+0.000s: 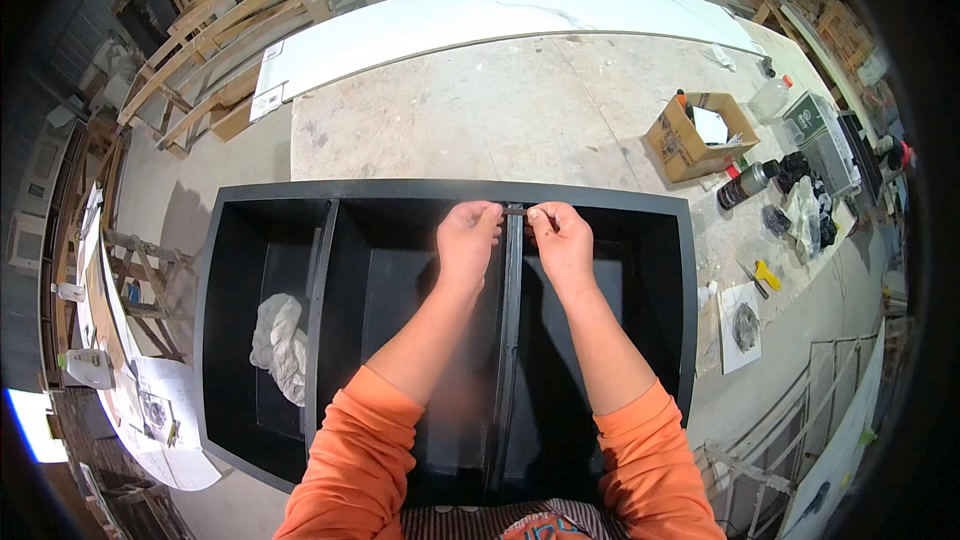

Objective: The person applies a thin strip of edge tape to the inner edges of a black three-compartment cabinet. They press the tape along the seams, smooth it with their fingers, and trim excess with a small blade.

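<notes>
A black box-like cabinet with two dividers lies open side up in front of me. My left hand and my right hand are closed in pinches, side by side, over the far end of the right divider. Between their fingertips stretches a small dark strip, which crosses the divider's top edge. Its exact kind is too small to make out. A crumpled whitish cloth or plastic sheet rests in the left compartment.
On the worktable at right stand a cardboard box, a dark spray can and a clear bottle. A yellow-handled tool lies by a smeared white sheet. A long white slab spans the far side. Wooden racks stand left.
</notes>
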`<state>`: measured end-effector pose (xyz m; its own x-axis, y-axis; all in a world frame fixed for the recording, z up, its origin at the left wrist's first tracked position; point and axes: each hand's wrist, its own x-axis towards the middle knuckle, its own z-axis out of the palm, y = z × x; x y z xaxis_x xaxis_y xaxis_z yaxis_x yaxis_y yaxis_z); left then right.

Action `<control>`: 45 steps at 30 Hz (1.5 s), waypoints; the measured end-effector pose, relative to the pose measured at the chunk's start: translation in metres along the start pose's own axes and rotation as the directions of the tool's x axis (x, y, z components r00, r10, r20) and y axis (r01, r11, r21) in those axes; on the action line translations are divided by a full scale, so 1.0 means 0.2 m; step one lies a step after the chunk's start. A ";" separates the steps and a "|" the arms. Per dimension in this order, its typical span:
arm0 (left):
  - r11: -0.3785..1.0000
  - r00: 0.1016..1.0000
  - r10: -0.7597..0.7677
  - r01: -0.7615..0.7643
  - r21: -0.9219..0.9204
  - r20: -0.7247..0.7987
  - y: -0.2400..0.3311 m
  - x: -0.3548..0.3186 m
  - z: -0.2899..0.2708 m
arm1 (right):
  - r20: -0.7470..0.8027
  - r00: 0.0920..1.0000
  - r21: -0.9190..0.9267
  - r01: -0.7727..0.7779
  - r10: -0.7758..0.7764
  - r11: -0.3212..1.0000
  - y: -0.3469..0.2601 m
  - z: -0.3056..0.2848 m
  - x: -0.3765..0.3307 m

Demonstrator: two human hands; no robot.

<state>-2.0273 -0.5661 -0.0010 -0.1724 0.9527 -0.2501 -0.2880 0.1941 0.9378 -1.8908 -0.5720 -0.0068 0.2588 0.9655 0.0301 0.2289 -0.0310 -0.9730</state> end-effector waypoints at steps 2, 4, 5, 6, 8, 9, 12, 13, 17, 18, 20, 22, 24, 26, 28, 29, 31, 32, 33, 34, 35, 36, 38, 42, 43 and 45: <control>1.000 1.000 0.018 -0.018 -0.010 -0.010 0.00 -0.01 0.01 | -0.002 1.000 -0.008 0.016 -0.016 1.000 0.00 0.00 0.00; 1.000 1.000 0.009 -0.009 -0.005 -0.015 0.01 -0.01 0.02 | 0.014 1.000 -0.015 0.001 -0.001 1.000 -0.01 0.00 0.01; 1.000 1.000 -0.001 0.001 0.001 -0.012 0.02 -0.01 0.02 | 0.030 1.000 -0.022 -0.008 0.008 1.000 -0.01 0.00 0.01; 1.000 1.000 -0.012 0.012 0.007 -0.011 0.03 -0.01 0.02 | 0.047 0.999 -0.028 -0.016 0.017 0.999 -0.02 -0.01 0.01; 0.999 0.999 -0.031 0.031 0.018 -0.018 0.04 -0.01 0.02 | 0.067 0.997 -0.037 -0.042 0.044 0.998 -0.03 -0.02 0.01; 0.999 0.999 -0.042 0.042 0.023 -0.021 0.04 -0.01 0.02 | 0.077 0.995 -0.041 -0.055 0.058 0.998 -0.04 -0.02 0.01; 0.998 0.998 -0.062 0.062 0.019 -0.013 0.05 -0.01 0.02 | 0.092 0.993 -0.038 -0.071 0.075 0.997 -0.06 -0.02 0.01; 0.998 0.998 -0.065 0.066 0.013 -0.004 0.05 -0.01 0.02 | 0.098 0.992 -0.046 -0.074 0.079 0.996 -0.06 -0.03 0.01; 0.996 0.996 -0.088 0.088 -0.002 0.013 0.03 -0.03 -0.01 | 0.142 0.979 0.015 -0.146 0.143 0.989 -0.07 -0.04 -0.02; 0.995 0.995 -0.103 0.103 0.001 0.009 0.02 -0.04 -0.01 | 0.158 0.973 0.056 -0.182 0.171 0.982 -0.07 -0.04 -0.04; 0.996 0.997 -0.077 0.078 -0.035 0.020 0.01 -0.05 -0.02 | 0.147 0.975 0.099 -0.183 0.167 0.978 -0.07 -0.05 -0.05; 0.997 0.997 -0.069 0.070 -0.042 0.025 0.01 -0.06 -0.02 | 0.141 0.976 0.127 -0.184 0.166 0.975 -0.08 -0.05 -0.06; 0.997 0.997 -0.071 0.072 -0.024 0.028 0.01 -0.06 -0.02 | 0.141 0.976 0.145 -0.183 0.163 0.972 -0.09 -0.04 -0.06; 0.997 0.997 -0.067 0.068 -0.031 0.030 0.01 -0.07 -0.03 | 0.129 0.980 0.098 -0.166 0.153 0.981 -0.09 -0.04 -0.08; 0.998 0.998 -0.059 0.060 -0.035 0.035 0.01 -0.09 -0.03 | 0.124 0.982 0.065 -0.151 0.142 0.986 -0.08 -0.05 -0.09; 0.998 0.998 -0.053 0.054 -0.033 0.038 0.01 -0.09 -0.04 | 0.123 0.984 0.050 -0.137 0.130 0.989 -0.08 -0.05 -0.10; 0.999 0.998 -0.049 0.049 -0.020 0.039 0.01 -0.11 -0.05 | 0.124 0.984 0.040 -0.130 0.124 0.991 -0.08 -0.06 -0.11; 0.999 0.998 -0.052 0.052 -0.008 0.036 0.01 -0.12 -0.05 | 0.126 0.983 0.045 -0.137 0.131 0.990 -0.08 -0.06 -0.12; 0.999 0.998 -0.045 0.045 0.000 0.036 0.01 -0.12 -0.05 | 0.127 0.981 0.048 -0.151 0.144 0.987 -0.08 -0.06 -0.12; 0.999 0.998 -0.049 0.049 -0.002 0.037 0.01 -0.13 -0.05 | 0.141 0.980 0.039 -0.145 0.138 0.989 -0.08 -0.06 -0.13; 0.999 0.998 -0.045 0.045 -0.009 0.040 0.01 -0.14 -0.06 | 0.154 0.978 0.027 -0.146 0.141 0.989 -0.08 -0.07 -0.14; 0.999 0.998 -0.052 0.053 -0.010 0.039 0.01 -0.15 -0.06 | 0.169 0.976 0.021 -0.139 0.134 0.990 -0.08 -0.08 -0.15; 0.999 0.998 -0.042 0.042 0.012 0.036 0.01 -0.17 -0.06 | 0.166 0.977 0.011 -0.134 0.130 0.991 -0.08 -0.08 -0.17; 0.998 0.998 -0.048 0.047 0.030 0.030 0.00 -0.21 -0.08 | 0.171 0.978 0.004 -0.123 0.120 0.992 -0.08 -0.08 -0.21; 0.998 0.998 -0.047 0.046 0.032 0.030 0.00 -0.22 -0.08 | 0.170 0.978 0.001 -0.120 0.118 0.993 -0.07 -0.09 -0.21; 0.999 0.999 -0.035 0.034 0.032 0.034 0.00 -0.24 -0.09 | 0.171 0.979 -0.002 -0.110 0.109 0.994 -0.07 -0.09 -0.23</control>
<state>-2.0349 -0.6159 0.0061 -0.1298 0.9527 -0.2749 -0.2635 0.2341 0.9358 -1.8890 -0.6214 0.0095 0.1180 0.9863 -0.1155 0.2012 -0.1377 -0.9698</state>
